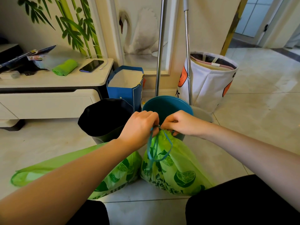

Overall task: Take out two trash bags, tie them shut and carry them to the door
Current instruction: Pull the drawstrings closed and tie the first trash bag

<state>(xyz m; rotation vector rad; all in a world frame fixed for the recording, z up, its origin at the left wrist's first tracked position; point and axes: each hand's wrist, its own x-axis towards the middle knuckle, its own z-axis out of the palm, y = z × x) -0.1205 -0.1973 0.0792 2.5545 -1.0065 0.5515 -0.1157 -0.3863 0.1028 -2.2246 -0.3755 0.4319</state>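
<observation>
A green trash bag (172,169) printed with lime slices stands on the floor in front of me, its mouth gathered tight. Both hands pinch its teal drawstring (154,148) at the gathered top: my left hand (139,127) from the left, my right hand (180,122) from the right. Loops of the string hang down the bag's front. A second green trash bag (123,172) lies to its left, mostly behind my left forearm, with its mouth (24,176) stretched open toward the far left.
Behind the bags stand a black-lined bin (103,117) and a teal bin (167,106). Further back are a blue paper bag (125,88), two metal poles (159,51) and a white fabric basket (209,80). A low cabinet (48,98) at left holds a phone and a green bag roll. A doorway opens at upper right.
</observation>
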